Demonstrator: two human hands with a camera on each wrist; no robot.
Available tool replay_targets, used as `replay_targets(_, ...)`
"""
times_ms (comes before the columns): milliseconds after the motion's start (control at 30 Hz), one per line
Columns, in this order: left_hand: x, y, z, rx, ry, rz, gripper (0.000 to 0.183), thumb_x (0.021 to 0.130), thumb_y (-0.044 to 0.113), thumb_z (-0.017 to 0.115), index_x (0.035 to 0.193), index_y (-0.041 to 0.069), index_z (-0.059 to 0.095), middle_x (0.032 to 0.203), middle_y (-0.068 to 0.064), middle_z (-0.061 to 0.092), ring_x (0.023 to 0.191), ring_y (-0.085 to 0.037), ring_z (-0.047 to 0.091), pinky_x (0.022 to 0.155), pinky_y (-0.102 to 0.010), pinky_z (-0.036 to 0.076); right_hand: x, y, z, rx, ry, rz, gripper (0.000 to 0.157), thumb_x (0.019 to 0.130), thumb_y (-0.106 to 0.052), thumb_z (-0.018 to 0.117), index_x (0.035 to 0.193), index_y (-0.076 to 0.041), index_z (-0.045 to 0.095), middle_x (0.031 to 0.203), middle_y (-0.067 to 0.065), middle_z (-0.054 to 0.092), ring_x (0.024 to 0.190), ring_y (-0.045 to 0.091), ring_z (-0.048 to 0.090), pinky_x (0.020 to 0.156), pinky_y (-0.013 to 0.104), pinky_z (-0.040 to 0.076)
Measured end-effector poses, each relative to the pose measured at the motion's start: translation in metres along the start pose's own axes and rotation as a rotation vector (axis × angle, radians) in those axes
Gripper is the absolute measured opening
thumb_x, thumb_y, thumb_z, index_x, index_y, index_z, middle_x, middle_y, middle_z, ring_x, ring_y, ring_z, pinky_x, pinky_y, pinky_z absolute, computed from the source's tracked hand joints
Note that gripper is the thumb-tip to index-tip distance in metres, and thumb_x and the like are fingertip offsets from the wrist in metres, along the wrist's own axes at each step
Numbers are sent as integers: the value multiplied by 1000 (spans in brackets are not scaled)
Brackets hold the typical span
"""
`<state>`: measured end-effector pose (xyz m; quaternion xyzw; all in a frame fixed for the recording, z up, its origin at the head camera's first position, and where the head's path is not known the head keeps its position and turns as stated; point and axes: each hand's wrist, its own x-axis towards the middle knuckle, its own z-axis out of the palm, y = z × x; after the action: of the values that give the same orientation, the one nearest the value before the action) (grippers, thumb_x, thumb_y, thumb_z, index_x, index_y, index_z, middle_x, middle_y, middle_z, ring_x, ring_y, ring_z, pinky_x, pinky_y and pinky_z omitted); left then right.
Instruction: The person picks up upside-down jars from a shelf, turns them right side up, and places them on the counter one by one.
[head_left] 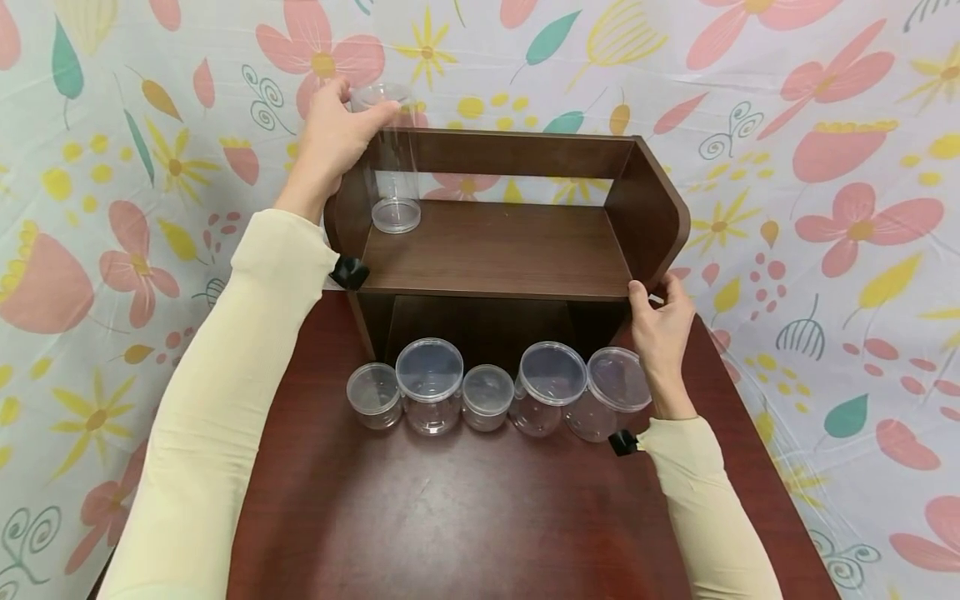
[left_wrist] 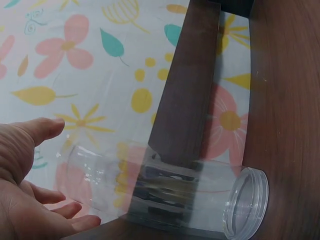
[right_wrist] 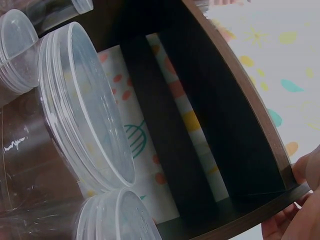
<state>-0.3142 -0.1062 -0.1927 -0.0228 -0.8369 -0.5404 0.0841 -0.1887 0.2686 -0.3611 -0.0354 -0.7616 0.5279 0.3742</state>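
A tall clear plastic jar (head_left: 396,179) stands upright on the upper board at the left end of a dark brown two-tier shelf (head_left: 495,250). Around the jar's top is my left hand (head_left: 335,133). In the left wrist view, that hand's thumb (left_wrist: 47,129) is spread away from the jar (left_wrist: 200,195), and the fingers extend beside its upper end. My right hand (head_left: 666,329) grips the shelf's right front corner. Thumb and fingers lie on either side of the brown edge in the right wrist view.
Several clear lidded jars, large ones (head_left: 429,375) and small ones (head_left: 487,396), line up before the lower compartment (head_left: 480,325). Beneath is a reddish-brown table (head_left: 450,525). Flower-printed cloth (head_left: 825,208) hangs behind and at the sides.
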Motion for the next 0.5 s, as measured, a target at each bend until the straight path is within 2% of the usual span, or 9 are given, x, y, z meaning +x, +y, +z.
replay_targets(133, 3, -1, 2, -9, -12, -5, 80, 96, 43, 70, 160, 11, 35, 166, -4, 27, 140, -10, 33, 113, -18, 31, 1, 3, 0, -6, 3, 1, 22, 92, 7, 62, 108, 21, 63, 93, 14, 63, 82, 9, 59, 74, 16, 48)
replay_targets(267, 6, -3, 2, 0, -22, -11, 82, 96, 44, 70, 162, 15, 32, 167, -3, 27, 142, -9, 31, 114, -18, 29, 5, 18, 1, -9, 11, -7, 20, 92, 6, 64, 107, 20, 64, 92, 11, 62, 81, 6, 57, 73, 15, 48)
replay_targets(400, 8, -6, 2, 39, -36, -27, 94, 96, 48, 68, 167, 19, 14, 171, 4, 14, 150, -3, 17, 119, -18, 21, 10, 37, 3, -17, 10, -3, 19, 93, 1, 66, 106, 15, 66, 92, 4, 62, 82, 3, 58, 74, 14, 48)
replay_targets(500, 9, -8, 2, 57, -45, -36, 96, 97, 49, 67, 167, 20, 9, 172, 6, 11, 151, -3, 13, 120, -18, 19, 11, 43, 3, -7, 2, 2, 21, 93, -2, 66, 107, 13, 67, 91, 0, 61, 84, 4, 59, 74, 15, 49)
